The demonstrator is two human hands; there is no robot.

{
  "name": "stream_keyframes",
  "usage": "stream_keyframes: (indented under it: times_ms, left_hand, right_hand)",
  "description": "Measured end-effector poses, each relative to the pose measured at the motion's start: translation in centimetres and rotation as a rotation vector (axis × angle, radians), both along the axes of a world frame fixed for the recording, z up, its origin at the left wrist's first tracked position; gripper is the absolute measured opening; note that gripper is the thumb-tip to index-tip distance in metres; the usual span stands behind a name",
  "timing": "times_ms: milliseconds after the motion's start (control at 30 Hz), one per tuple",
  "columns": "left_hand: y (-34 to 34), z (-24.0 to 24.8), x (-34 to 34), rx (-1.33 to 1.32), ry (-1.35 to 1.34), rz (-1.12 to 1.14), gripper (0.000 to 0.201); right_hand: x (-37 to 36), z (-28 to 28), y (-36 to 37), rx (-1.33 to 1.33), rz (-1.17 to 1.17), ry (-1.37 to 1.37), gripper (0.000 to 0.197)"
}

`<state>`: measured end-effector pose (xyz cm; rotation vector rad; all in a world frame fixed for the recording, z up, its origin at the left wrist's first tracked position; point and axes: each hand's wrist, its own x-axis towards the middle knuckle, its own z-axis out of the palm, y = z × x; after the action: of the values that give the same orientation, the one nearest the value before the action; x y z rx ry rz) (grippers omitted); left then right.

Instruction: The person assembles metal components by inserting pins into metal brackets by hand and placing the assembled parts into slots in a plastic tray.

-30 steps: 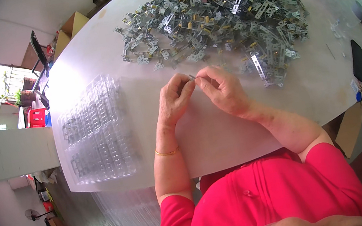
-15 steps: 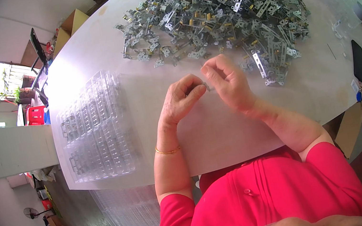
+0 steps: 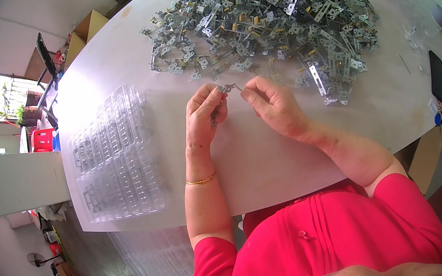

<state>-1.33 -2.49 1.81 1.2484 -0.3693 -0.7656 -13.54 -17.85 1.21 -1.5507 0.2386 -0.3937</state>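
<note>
Head view, only one available.

Left hand (image 3: 204, 114) and right hand (image 3: 272, 104) both raised over the white table (image 3: 272, 158), close together, just below the near edge of the parts pile. Small metal bracket (image 3: 227, 88) pinched between them: left thumb and forefinger clamped on its left end, right fingertips (image 3: 245, 91) closed on the right end. Remaining fingers of both hands curled inward. Bracket sits above the tabletop, not touching it as far as visible. Thin gold bangle (image 3: 201, 180) on left wrist.

Large heap of same-type metal brackets (image 3: 264, 15) spread across the far half of the table, silver with some brass-coloured bits; a few strays near the right hand, one long flat strip (image 3: 317, 78) just beside it.

Clear plastic blister trays (image 3: 114, 154) stacked flat at the table's left edge, well apart from the hands. Contents of tray pockets too hard to tell. More clear trays (image 3: 156, 256) lower down, beyond the table's near edge.

Two dark oblong objects (image 3: 440, 78) at the right edge of the table. Red short-sleeved shirt (image 3: 322, 244) at the bottom.
</note>
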Motion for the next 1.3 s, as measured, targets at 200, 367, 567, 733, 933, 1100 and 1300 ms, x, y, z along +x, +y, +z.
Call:
stream_keyframes:
  times_ms: [200,367,567,733,933,1100,1300]
  left_hand:
    - [0.1,-0.6,0.2,0.004,-0.057,-0.020,0.023]
    - [0.2,-0.6,0.1,0.013,-0.109,-0.016,0.023]
    - [0.5,-0.6,0.3,0.051,-0.213,-0.026,0.020]
    - [0.1,-0.3,-0.3,0.131,-0.279,-0.076,0.018]
    - [0.4,0.0,-0.1,0.180,-0.289,-0.139,0.023]
    - [0.2,1.1,-0.5,0.256,-0.224,-0.323,0.026]
    - [0.0,0.8,-0.7,0.249,-0.159,-0.254,0.023]
  right_hand:
    - [0.0,-0.2,-0.1,-0.022,-0.006,0.029,0.015]
    - [0.0,0.0,-0.1,-0.055,-0.013,0.056,0.015]
    - [0.0,0.3,0.0,-0.028,0.017,0.082,0.014]
    - [0.1,0.0,-0.4,0.166,0.080,0.060,0.014]
    - [0.1,0.8,-1.1,0.387,0.218,0.172,0.014]
    - [0.0,0.8,-1.3,0.222,0.198,0.210,0.017]
    - [0.2,0.3,-1.2,0.226,0.038,0.020,0.010]
